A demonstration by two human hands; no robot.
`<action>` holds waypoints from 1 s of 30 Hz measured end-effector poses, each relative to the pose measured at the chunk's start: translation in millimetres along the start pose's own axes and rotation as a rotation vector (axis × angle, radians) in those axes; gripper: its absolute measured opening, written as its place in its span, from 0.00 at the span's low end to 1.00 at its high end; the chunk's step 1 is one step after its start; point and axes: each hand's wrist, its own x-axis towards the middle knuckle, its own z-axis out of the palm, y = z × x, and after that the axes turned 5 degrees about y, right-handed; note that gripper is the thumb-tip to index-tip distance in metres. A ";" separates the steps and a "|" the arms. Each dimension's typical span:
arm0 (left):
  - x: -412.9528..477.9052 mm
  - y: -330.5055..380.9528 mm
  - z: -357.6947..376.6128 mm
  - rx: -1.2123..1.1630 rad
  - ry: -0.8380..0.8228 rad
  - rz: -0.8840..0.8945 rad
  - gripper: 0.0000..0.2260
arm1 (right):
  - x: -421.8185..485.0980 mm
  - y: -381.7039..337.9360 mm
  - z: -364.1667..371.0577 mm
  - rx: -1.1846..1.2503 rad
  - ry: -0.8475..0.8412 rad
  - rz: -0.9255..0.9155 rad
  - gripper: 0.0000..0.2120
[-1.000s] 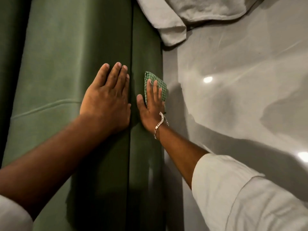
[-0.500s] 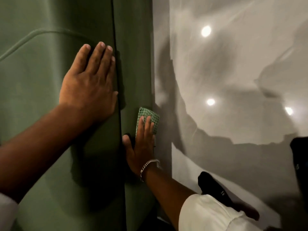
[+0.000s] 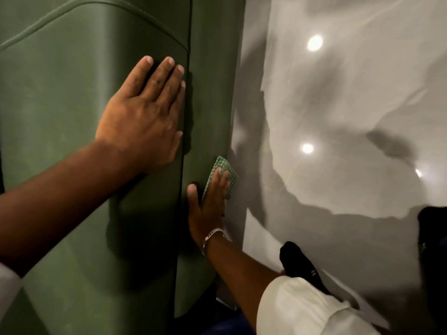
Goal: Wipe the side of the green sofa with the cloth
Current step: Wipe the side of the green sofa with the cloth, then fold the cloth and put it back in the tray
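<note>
The green sofa [image 3: 72, 97] fills the left half of the head view, with a narrow side panel [image 3: 212, 81] running down its right edge. My right hand [image 3: 210, 201], with a silver bracelet at the wrist, presses a green checked cloth [image 3: 226, 169] flat against that side panel, fingers spread over it. My left hand [image 3: 145, 112] lies flat with the palm on the sofa's broad face, left of the seam, holding nothing.
A glossy pale floor [image 3: 338, 117] with bright light reflections lies to the right of the sofa. A foot in a black sock [image 3: 297, 262] stands on it near the sofa's lower corner. Another dark shape [image 3: 433, 226] sits at the right edge.
My right hand and the cloth have slid down the side panel toward me. The view has shifted, so the white fabric seen at the top a second ago is out of sight.
</note>
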 end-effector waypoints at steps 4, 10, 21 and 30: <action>4.5 -7.6 -4.3 -0.022 -0.034 0.026 0.37 | -17.0 -10.4 3.3 0.029 -0.003 -0.143 0.34; 81.0 -62.0 -17.7 -0.131 0.052 -0.002 0.38 | 65.9 -61.1 -1.2 0.263 0.330 -0.362 0.30; 86.6 -99.9 -64.1 -2.025 0.420 -0.629 0.32 | 114.9 -257.8 -100.3 0.006 0.485 -0.619 0.14; 92.6 -258.0 -173.2 -3.246 0.322 -0.742 0.13 | 51.8 -488.5 -214.9 -0.325 0.206 -1.022 0.29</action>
